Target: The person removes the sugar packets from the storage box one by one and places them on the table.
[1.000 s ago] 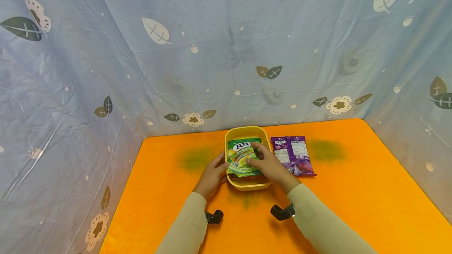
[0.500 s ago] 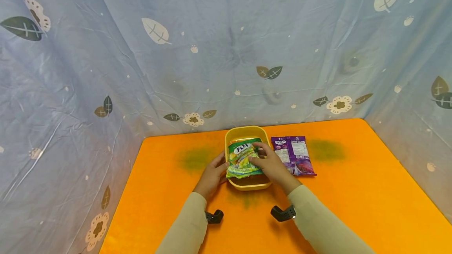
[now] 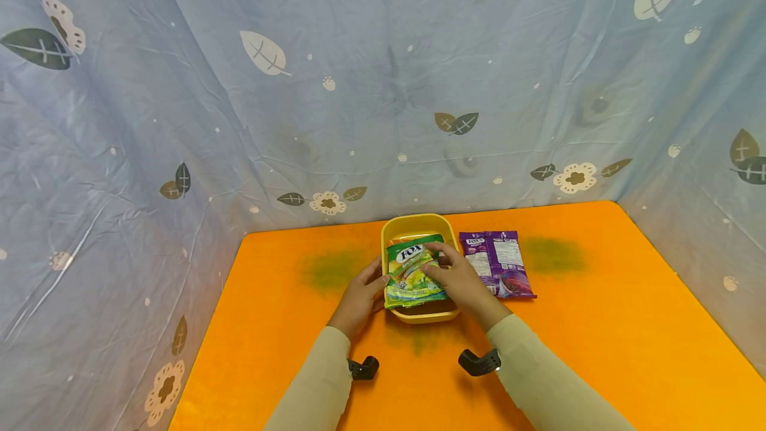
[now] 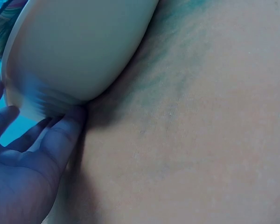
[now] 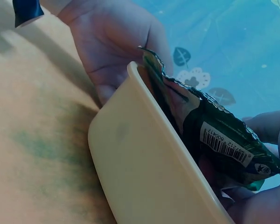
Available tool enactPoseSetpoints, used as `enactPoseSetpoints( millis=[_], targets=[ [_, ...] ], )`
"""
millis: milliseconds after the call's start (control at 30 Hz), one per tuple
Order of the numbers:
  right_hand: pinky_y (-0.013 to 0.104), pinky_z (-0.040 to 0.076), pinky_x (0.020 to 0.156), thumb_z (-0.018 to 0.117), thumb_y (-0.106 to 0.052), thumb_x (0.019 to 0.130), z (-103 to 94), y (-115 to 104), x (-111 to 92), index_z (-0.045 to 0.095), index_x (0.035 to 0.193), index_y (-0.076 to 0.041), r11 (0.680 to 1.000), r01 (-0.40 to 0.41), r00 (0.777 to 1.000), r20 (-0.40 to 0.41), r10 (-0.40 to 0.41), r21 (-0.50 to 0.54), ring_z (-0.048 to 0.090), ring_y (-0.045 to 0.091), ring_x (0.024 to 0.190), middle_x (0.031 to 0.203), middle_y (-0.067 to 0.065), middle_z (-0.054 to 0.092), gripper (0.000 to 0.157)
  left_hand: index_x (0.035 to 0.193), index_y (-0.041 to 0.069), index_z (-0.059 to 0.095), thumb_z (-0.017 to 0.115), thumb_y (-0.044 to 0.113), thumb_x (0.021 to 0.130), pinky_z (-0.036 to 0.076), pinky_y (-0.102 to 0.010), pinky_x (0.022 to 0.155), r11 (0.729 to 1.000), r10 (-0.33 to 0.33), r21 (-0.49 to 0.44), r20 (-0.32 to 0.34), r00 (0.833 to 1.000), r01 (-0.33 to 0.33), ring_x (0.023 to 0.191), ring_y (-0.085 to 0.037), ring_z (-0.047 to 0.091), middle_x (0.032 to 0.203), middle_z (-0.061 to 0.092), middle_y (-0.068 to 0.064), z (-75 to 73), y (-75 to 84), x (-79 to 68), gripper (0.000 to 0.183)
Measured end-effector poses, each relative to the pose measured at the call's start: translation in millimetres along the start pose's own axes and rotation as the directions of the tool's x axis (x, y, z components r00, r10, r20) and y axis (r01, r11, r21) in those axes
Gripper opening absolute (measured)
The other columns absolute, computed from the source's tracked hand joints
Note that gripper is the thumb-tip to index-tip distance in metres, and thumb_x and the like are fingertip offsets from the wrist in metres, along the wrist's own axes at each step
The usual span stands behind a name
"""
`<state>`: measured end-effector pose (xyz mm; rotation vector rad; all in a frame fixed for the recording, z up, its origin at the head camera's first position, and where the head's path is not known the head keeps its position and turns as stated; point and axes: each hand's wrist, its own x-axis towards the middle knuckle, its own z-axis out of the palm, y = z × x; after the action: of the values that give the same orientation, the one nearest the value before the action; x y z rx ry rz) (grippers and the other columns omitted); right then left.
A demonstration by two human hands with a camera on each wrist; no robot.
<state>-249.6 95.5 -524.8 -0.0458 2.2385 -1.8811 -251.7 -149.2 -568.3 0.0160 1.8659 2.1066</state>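
Note:
A yellow plastic container (image 3: 419, 223) stands on the table, with a green Fox's candy bag (image 3: 411, 281) tilted over its front left rim. My right hand (image 3: 465, 286) grips that bag by its right side, thumb on top. In the right wrist view, the bag's barcoded back (image 5: 226, 145) shows above the rim. My left hand (image 3: 357, 299) holds the container's left wall. In the left wrist view, its fingers (image 4: 60, 140) touch the lower outside of the container (image 4: 84, 46). An orange edge (image 3: 391, 242) shows behind the green bag; the rest of that item is hidden.
Two purple candy bags (image 3: 497, 265), at least one marked Fox's, lie flat just right of the container. The orange table (image 3: 598, 324) has green stains. A blue patterned cloth (image 3: 371, 85) surrounds it at the back and sides.
The green bag has risen and shifted slightly towards me, its lower edge now over the container's front left rim. The right hand has moved slightly with it; the left hand and container stay put.

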Motion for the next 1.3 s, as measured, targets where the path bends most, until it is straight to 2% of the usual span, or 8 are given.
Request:
enactPoseSetpoints(
  millis=[67,133,300,433,800,1133,1300],
  targets=[
    [0.046,0.055,0.101,0.067,-0.023,0.111,0.1,0.6,-0.4,0.056,0.159,-0.018,1.0,0.008,1.0,-0.004,-0.008,0.007,0.06,0.037,0.118,0.145,0.023,0.054,0.05,0.173,0.019,0.034,0.058,0.021,0.115,0.057,-0.047,0.102,1.0,0.002,0.005,-0.001,1.0,-0.002,0.133,-0.032,0.063,0.17,0.04,-0.014,0.1,-0.1,0.4,0.063],
    [0.044,0.056,0.1,0.067,-0.023,0.111,0.2,1.2,-0.9,0.059,0.157,-0.018,1.0,0.02,1.0,-0.015,-0.02,0.008,0.061,0.036,0.12,0.145,0.022,0.055,0.047,0.173,0.019,0.034,0.059,0.022,0.115,0.057,-0.047,0.103,1.0,0.004,0.013,-0.002,1.0,-0.004,0.134,-0.032,0.062,0.17,0.04,-0.014,0.1,-0.2,0.6,0.063],
    [0.051,0.055,0.106,0.067,-0.019,0.111,-0.6,1.9,-3.5,0.062,0.154,-0.017,0.998,0.056,0.998,-0.034,-0.056,0.003,0.056,0.043,0.135,0.151,0.024,0.053,0.044,0.174,0.019,0.034,0.06,0.026,0.115,0.056,-0.048,0.104,1.0,0.006,0.026,-0.005,1.0,-0.006,0.134,-0.032,0.063,0.171,0.039,-0.014,0.0,0.1,-0.2,0.065],
    [0.054,0.053,0.108,0.067,-0.019,0.111,-1.5,2.3,-6.9,0.062,0.154,-0.016,0.996,0.083,0.996,-0.041,-0.082,0.019,0.053,0.046,0.138,0.155,0.024,0.05,0.044,0.173,0.019,0.035,0.061,0.026,0.114,0.057,-0.048,0.104,1.0,0.01,0.02,-0.007,1.0,-0.01,0.131,-0.031,0.064,0.17,0.04,-0.014,0.3,0.8,-0.7,0.065],
    [0.044,0.058,0.101,0.068,-0.016,0.11,-1.2,0.8,-9.6,0.061,0.152,-0.012,0.993,0.093,0.993,-0.081,-0.087,0.072,0.061,0.039,0.125,0.152,0.024,0.051,0.042,0.173,0.02,0.035,0.061,0.026,0.115,0.058,-0.047,0.103,1.0,0.005,0.021,-0.006,1.0,-0.004,0.128,-0.03,0.066,0.171,0.039,-0.013,1.4,2.6,-1.1,0.065],
    [0.034,0.06,0.092,0.072,-0.018,0.108,-0.5,3.5,-8.4,0.063,0.149,-0.012,0.989,0.1,0.99,-0.108,-0.088,0.109,0.065,0.035,0.114,0.149,0.021,0.053,0.042,0.174,0.021,0.034,0.063,0.029,0.114,0.058,-0.046,0.101,1.0,-0.009,0.014,-0.008,1.0,0.009,0.126,-0.029,0.067,0.17,0.041,-0.012,0.6,3.1,-1.8,0.067],
    [0.034,0.058,0.095,0.073,-0.02,0.108,-0.2,2.8,-9.6,0.062,0.15,-0.012,0.988,0.096,0.989,-0.119,-0.082,0.117,0.062,0.036,0.121,0.149,0.021,0.052,0.044,0.173,0.021,0.035,0.063,0.028,0.114,0.058,-0.045,0.102,1.0,-0.011,0.008,-0.014,1.0,0.012,0.125,-0.029,0.067,0.169,0.042,-0.012,0.8,2.2,-1.8,0.066]
  ],
)
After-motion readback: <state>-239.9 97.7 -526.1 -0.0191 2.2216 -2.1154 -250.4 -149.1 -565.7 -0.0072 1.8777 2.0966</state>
